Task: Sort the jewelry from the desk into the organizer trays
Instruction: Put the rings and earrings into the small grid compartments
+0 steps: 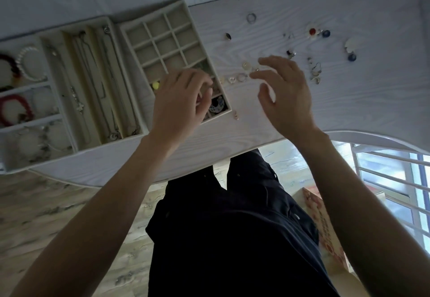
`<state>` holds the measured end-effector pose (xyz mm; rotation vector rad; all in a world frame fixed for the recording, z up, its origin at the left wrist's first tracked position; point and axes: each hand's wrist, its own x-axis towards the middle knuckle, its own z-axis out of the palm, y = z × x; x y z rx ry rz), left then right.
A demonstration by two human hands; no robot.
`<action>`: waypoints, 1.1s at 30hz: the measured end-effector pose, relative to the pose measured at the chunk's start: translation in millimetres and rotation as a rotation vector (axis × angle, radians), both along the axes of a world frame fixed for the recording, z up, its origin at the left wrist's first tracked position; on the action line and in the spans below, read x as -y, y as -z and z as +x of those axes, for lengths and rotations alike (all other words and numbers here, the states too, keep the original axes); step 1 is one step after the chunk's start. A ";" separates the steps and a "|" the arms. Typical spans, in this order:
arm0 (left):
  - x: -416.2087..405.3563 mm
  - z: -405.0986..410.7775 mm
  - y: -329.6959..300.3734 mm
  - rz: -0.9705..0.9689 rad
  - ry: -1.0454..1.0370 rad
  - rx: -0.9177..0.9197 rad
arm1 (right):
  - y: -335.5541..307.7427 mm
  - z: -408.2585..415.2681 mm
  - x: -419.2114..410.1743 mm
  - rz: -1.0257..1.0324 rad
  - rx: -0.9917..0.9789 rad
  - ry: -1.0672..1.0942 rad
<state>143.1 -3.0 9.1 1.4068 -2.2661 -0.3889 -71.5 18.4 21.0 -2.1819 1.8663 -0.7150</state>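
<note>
A cream grid tray (160,38) lies on the white desk (349,101), with a yellow bead (156,85) and a blue-and-white piece (217,106) in its near compartments. My left hand (179,103) hovers over those near compartments with fingers curled down; whatever is under the fingertips is hidden. My right hand (286,94) is spread open just above the desk, fingertips near a heart-shaped ring (231,79) and a round ring (242,77). Several more rings and earrings lie scattered to the right, among them a red-and-white piece (312,32) and a blue drop (351,57).
Left of the grid tray stands a long-slot tray (69,41) with necklaces, and beyond it a tray (9,41) of bracelets. A tiny gold charm (236,116) lies beside the grid tray's near corner. A silver ring (251,17) sits far back. The desk's curved front edge is close to my legs.
</note>
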 end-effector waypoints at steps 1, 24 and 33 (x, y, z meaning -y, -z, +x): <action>-0.6 -5.1 -6.3 0.033 0.040 -0.088 | -4.2 -11.6 -3.8 -0.026 0.028 0.051; 50.9 -185.4 36.7 0.307 0.039 0.140 | 34.2 -163.0 25.8 0.454 -0.026 0.069; 30.4 -170.3 31.7 0.253 -0.018 0.154 | 29.4 -139.4 67.9 0.297 0.049 -0.024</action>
